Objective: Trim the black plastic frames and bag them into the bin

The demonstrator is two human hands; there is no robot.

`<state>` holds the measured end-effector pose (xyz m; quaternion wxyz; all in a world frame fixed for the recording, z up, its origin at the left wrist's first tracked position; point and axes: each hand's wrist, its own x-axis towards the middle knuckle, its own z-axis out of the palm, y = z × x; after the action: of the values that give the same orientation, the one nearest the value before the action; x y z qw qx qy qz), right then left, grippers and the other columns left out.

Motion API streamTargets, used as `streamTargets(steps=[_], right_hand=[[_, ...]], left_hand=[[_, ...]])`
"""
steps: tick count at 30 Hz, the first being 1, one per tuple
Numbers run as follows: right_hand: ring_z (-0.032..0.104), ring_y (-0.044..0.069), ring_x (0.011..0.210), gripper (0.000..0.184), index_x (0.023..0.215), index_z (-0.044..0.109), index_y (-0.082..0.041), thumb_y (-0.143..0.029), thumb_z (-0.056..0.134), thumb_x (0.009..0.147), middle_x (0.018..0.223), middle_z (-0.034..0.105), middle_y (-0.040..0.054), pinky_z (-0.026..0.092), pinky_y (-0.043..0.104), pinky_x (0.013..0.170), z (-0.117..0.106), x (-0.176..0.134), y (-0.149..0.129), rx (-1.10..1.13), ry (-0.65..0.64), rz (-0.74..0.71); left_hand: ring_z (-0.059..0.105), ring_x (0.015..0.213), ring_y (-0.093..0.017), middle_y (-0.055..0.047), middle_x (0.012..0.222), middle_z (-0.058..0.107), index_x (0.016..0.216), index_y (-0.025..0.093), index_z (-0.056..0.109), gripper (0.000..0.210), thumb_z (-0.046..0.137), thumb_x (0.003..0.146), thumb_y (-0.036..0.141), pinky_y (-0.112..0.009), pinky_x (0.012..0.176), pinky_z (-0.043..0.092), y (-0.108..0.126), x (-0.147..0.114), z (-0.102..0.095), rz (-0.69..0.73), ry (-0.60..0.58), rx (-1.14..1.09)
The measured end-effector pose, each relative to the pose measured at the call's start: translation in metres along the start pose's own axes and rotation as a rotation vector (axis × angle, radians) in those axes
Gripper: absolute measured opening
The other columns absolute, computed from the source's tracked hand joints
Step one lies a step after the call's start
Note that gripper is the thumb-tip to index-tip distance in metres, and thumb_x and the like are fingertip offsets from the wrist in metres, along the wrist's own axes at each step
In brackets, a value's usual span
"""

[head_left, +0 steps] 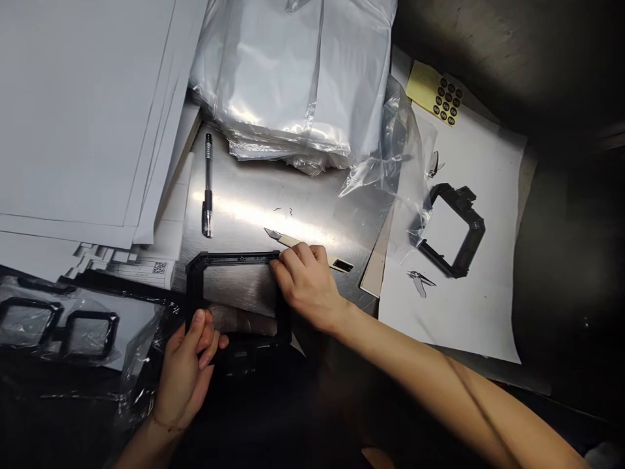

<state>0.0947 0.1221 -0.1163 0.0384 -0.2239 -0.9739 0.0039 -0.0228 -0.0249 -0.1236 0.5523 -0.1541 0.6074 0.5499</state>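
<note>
A black plastic frame (239,258), roughly square with cut corners, is held up over the metal table between both my hands. My left hand (188,365) is closed around its left side near the bottom. At the upper right corner, my right hand (310,286) grips the frame with curled fingers, which hide that corner. A craft knife (288,241) with its blade out lies just beyond my right hand, which covers part of its handle. Two tiny dark shavings (284,210) are on the table past the knife.
A pen (208,185) lies left of centre. Clear plastic bags (297,71) are stacked at the back, white sheets (83,117) at the left. Bagged black frames (90,333) sit lower left. Right, white paper (459,319) bears another black frame (471,247), small blades (420,281) and stickers (432,91).
</note>
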Motion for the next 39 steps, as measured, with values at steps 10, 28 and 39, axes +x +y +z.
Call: streamTargets(steps=[10,28,39], right_hand=[[0.035,0.020,0.064,0.028,0.060,0.053,-0.014,-0.005,0.034,0.078,0.062,0.048,0.0072,0.018,0.032,0.056,-0.003,0.007,-0.006,-0.061,0.002,-0.043],[0.047,0.009,0.063,0.009,0.061,0.057,-0.017,-0.018,0.058,0.070,0.060,0.053,-0.0026,0.038,0.021,0.066,-0.060,-0.051,-0.015,0.785,-0.686,-0.258],[0.037,0.023,0.103,0.017,0.094,0.053,-0.022,-0.017,0.045,0.080,0.105,0.057,-0.0014,0.032,0.041,0.081,-0.071,-0.070,-0.011,0.497,-0.107,-0.101]], left_hand=[[0.022,0.033,-0.001,0.012,0.039,0.029,0.063,0.015,0.055,0.021,0.054,0.073,0.033,-0.019,0.050,0.040,-0.002,0.003,-0.001,0.004,-0.036,-0.026],[0.022,0.034,-0.002,0.012,0.039,0.029,0.062,0.015,0.054,0.022,0.059,0.069,0.035,-0.019,0.053,0.040,-0.004,-0.003,-0.001,0.018,-0.057,-0.059],[0.058,0.070,-0.015,-0.003,0.077,0.063,0.090,0.022,0.061,0.028,0.051,0.071,0.042,-0.027,0.062,0.050,0.044,-0.034,0.006,-0.157,-0.064,-0.066]])
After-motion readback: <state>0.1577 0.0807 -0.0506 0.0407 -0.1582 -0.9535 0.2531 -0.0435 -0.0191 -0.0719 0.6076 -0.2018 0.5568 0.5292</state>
